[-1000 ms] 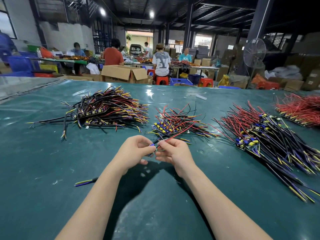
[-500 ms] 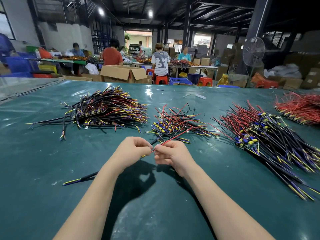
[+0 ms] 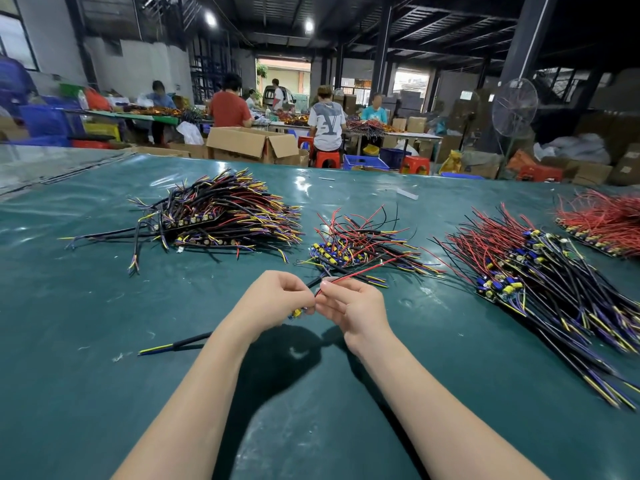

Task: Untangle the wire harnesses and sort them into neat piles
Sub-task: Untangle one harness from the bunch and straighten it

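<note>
My left hand (image 3: 273,303) and my right hand (image 3: 349,306) meet over the green table (image 3: 86,375), both pinching one wire harness (image 3: 360,271). Its red wire runs up and right from my right fingers; its black sheathed tail (image 3: 180,344) with yellow and blue ends trails left on the table behind my left wrist. A small yellow and blue part shows under my left fingers. Just beyond my hands lies a small tangled pile (image 3: 360,242). A large dark pile (image 3: 221,216) lies at the left, a long pile (image 3: 540,282) at the right, and a red pile (image 3: 602,221) at the far right.
Beyond the table's far edge stand an open cardboard box (image 3: 249,143), red stools and blue crates. Several people work at other tables behind. A standing fan (image 3: 514,107) is at the back right.
The harness's black tail has slid left and farther out from under my left wrist. My hands stay together, my right fingers shifted slightly along the red wire.
</note>
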The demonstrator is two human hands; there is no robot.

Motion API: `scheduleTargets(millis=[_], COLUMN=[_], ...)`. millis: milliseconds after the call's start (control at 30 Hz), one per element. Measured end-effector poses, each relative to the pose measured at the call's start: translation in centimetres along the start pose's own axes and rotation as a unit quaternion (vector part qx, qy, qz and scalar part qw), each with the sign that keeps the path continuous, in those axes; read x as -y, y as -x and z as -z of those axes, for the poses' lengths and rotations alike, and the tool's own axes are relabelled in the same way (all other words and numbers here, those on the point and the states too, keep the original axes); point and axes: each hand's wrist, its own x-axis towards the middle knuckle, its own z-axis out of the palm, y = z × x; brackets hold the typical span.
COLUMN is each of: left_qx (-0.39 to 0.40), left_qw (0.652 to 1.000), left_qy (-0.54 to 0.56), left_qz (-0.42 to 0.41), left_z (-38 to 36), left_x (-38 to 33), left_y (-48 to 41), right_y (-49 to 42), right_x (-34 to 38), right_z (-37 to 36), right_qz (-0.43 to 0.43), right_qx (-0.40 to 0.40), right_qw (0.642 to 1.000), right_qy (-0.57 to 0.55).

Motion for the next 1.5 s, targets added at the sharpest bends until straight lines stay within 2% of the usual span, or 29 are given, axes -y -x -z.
scheduleTargets(millis=[100, 267, 500, 667, 867, 1033, 1167, 1400, 1500], left_qx=[0.029, 0.051, 0.049, 0.075, 0.04, 0.035, 0.036, 0.058, 0.072], left_qw=[0.999, 0.997, 0.995, 0.997, 0.998, 0.997, 0.993, 0.994, 0.993], left_qy=[-0.014, -0.054, -0.076, -0.032, -0.051, -0.061, -0.102, -0.086, -0.092], left_qz=[0.011, 0.007, -0.034, -0.011, -0.026, -0.044, -0.037, -0.025, -0.018], left_z=[-0.5, -1.1, -1.2, -1.2, -1.4, -1.5, -1.4, -1.3, -1.4], left_x=[0.2, 0.7, 1.0, 1.1, 1.2, 0.9, 1.2, 1.2, 1.3], left_y=[0.0, -0.5, -0.8, -0.8, -0.8, -0.7, -0.5, -0.7, -0.6], right_y=[0.0, -0.1, -0.3, -0.5, -0.6, -0.8, -0.8, -1.2, -1.6], right_x=[0.0, 0.4, 0.6, 0.8, 0.6, 0.6, 0.6, 1.0, 1.3], right_z=[0.2, 0.5, 0.7, 0.9, 0.9, 1.0, 1.3, 1.7, 2.2], right_qz=[0.01, -0.03, -0.038, -0.065, -0.01, -0.013, 0.044, 0.007, 0.029], right_qx=[0.018, 0.044, 0.021, 0.042, -0.025, -0.045, -0.085, -0.103, -0.131], right_qw=[0.999, 0.995, 0.997, 0.995, 0.998, 0.998, 0.994, 0.995, 0.991], right_qy=[0.048, 0.084, 0.062, 0.068, 0.063, 0.037, 0.056, -0.009, -0.03])
